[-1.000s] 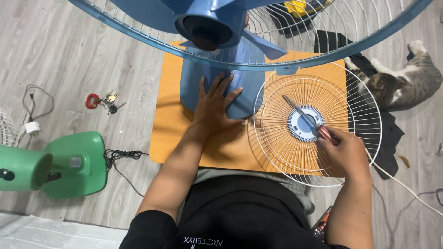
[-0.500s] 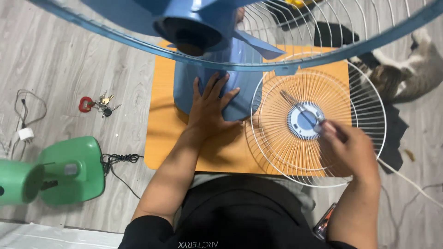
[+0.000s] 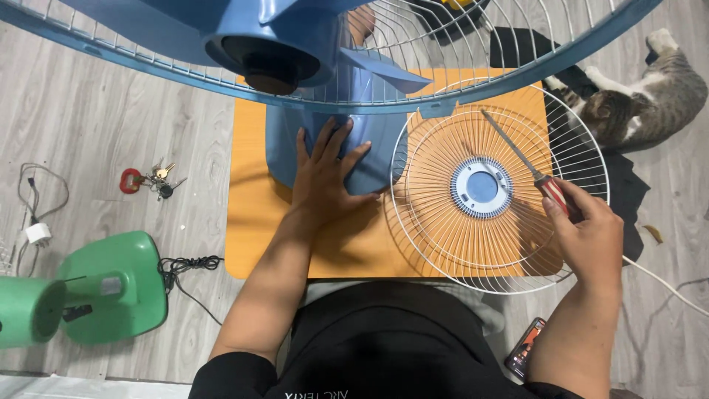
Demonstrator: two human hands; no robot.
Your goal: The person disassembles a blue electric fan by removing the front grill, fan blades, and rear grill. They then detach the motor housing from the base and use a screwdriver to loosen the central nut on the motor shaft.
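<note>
A blue fan stands on an orange board (image 3: pixel 251 222). My left hand (image 3: pixel 321 174) lies flat on its blue base (image 3: pixel 369 159), fingers spread. Close under the camera are the fan's blue motor hub (image 3: pixel 269 52) with blades and its rear wire guard with a blue rim (image 3: pixel 517 66). A loose white wire grille (image 3: pixel 443 236) with a blue centre disc (image 3: pixel 481 186) lies on the board's right half. My right hand (image 3: pixel 587 236) grips a red-handled screwdriver (image 3: pixel 528 166) over the grille's right side, the metal shaft pointing up and left.
A grey tabby cat (image 3: pixel 642 96) lies at the right on a black cloth (image 3: pixel 628 192). A green fan base (image 3: pixel 111 288) with a black cord sits at the left. Keys on a red ring (image 3: pixel 148 179), a white plug and cable (image 3: pixel 37 233), and a phone (image 3: pixel 526 346) lie on the wooden floor.
My right hand has drawn back from the grille's centre disc to its right edge, taking the screwdriver along. My left hand has stayed on the blue base.
</note>
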